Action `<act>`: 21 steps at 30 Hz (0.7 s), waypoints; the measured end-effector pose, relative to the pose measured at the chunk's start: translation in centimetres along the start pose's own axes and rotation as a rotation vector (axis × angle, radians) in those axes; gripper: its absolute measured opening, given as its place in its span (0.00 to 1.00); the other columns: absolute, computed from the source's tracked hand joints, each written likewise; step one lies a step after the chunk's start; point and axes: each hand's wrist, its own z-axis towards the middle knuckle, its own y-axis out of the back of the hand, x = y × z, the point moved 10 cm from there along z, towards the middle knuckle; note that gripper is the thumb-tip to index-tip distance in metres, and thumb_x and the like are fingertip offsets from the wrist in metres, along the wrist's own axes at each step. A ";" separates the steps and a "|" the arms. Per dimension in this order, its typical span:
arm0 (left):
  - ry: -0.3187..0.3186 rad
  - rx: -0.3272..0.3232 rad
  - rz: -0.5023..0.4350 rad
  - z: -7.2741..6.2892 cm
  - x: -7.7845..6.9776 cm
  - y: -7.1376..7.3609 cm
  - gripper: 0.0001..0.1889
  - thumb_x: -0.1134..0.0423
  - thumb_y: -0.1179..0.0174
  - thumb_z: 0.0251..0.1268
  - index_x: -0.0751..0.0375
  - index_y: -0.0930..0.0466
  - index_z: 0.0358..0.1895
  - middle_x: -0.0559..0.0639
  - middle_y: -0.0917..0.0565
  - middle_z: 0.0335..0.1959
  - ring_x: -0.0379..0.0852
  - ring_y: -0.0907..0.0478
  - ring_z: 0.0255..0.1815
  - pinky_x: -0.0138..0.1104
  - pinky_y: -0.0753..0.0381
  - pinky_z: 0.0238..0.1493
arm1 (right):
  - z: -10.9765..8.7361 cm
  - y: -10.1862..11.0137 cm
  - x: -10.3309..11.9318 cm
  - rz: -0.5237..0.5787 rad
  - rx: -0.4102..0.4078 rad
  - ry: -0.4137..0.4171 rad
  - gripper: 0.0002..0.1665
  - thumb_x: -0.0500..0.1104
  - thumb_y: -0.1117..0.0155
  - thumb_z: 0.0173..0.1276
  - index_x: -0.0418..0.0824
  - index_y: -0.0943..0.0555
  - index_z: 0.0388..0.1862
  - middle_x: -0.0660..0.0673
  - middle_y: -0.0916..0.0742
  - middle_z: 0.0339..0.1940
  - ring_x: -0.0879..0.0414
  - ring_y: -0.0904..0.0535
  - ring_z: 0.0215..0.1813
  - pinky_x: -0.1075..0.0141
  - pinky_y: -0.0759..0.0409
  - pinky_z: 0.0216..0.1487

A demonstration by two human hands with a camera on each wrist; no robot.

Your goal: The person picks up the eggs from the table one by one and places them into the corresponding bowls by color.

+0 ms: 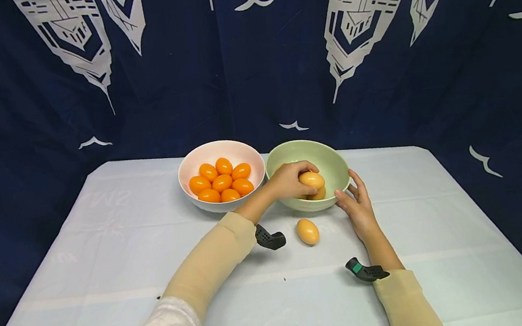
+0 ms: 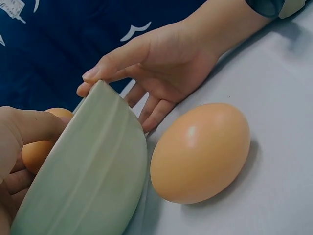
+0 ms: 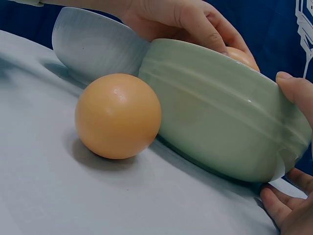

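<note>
My left hand [image 1: 291, 179] reaches over the near side of the green bowl [image 1: 337, 161] and pinches a tan egg [image 1: 312, 179] between thumb and fingers. Just beneath it, another tan egg [image 1: 318, 194] shows inside the bowl; the hand hides part of the interior. At the bowl's right side, my right hand [image 1: 360, 210] grips the rim, thumb at the edge and other fingers along the outer wall, as the right wrist view also shows. A loose tan egg [image 2: 200, 153] lies on the table in front of the bowl.
A pink bowl [image 1: 185, 169] holding several orange egg-shaped pieces [image 1: 222, 183] stands close to the green bowl's left. Both sit near the far edge of the white-covered table [image 1: 105, 263]. Behind hangs a dark blue patterned curtain [image 1: 180, 85].
</note>
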 end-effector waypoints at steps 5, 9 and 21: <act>0.029 0.033 0.004 0.5 0.4 -0.5 0.22 0.63 0.28 0.55 0.59 0.22 0.54 0.50 0.16 0.49 0.41 0.23 0.45 0.24 0.28 0.47 | 0.0 0.0 0.1 -0.007 0.001 0.006 0.44 0.40 0.40 0.72 0.54 0.51 0.80 0.35 0.43 0.75 0.44 0.38 0.70 0.72 0.25 0.55; 0.053 0.050 0.027 0.8 0.8 -0.8 0.23 0.62 0.28 0.55 0.58 0.22 0.55 0.50 0.17 0.50 0.41 0.23 0.45 0.25 0.28 0.47 | -0.1 0.0 0.1 -0.019 -0.001 -0.001 0.45 0.42 0.40 0.72 0.55 0.51 0.80 0.35 0.43 0.76 0.43 0.38 0.70 0.72 0.25 0.55; 0.104 0.078 0.118 1.4 1.5 -1.2 0.24 0.61 0.29 0.54 0.56 0.22 0.56 0.50 0.18 0.49 0.41 0.24 0.44 0.27 0.27 0.46 | -0.1 0.0 0.0 -0.017 -0.012 -0.013 0.44 0.40 0.41 0.72 0.55 0.50 0.79 0.37 0.42 0.76 0.45 0.38 0.70 0.68 0.26 0.57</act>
